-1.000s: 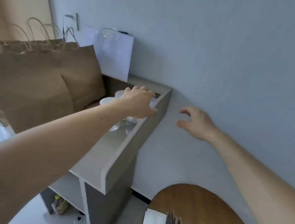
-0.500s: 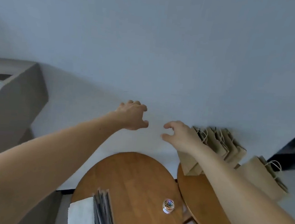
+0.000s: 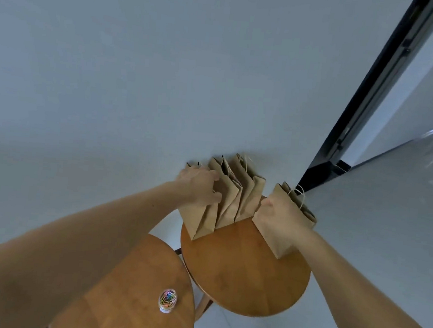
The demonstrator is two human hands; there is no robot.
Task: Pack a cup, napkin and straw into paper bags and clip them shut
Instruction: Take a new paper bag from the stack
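Paper bags, brown kraft, flat-folded with twisted-cord handles: a row (image 3: 236, 199) stands upright along the back edge of the round wooden table (image 3: 247, 276), creased side gussets facing forward, tops leaning on the wall (image 3: 165, 81).
Leftmost bag (image 3: 199, 222), at the table's back left edge: gripped near its top by the left hand (image 3: 200, 188), fingers curled over the paper, thumb pressed to the front.
Single bag (image 3: 306, 217), at the table's right edge, apart from the row, tilted: held by the right hand (image 3: 276, 218), fingers wrapped round its near face.
Second round table (image 3: 130, 300), left of the first and overlapped by it, smooth wood.
Small clear jar (image 3: 167, 298) of coloured paper clips, on that second table.
Dark door frame (image 3: 367, 98), behind the table to the right.
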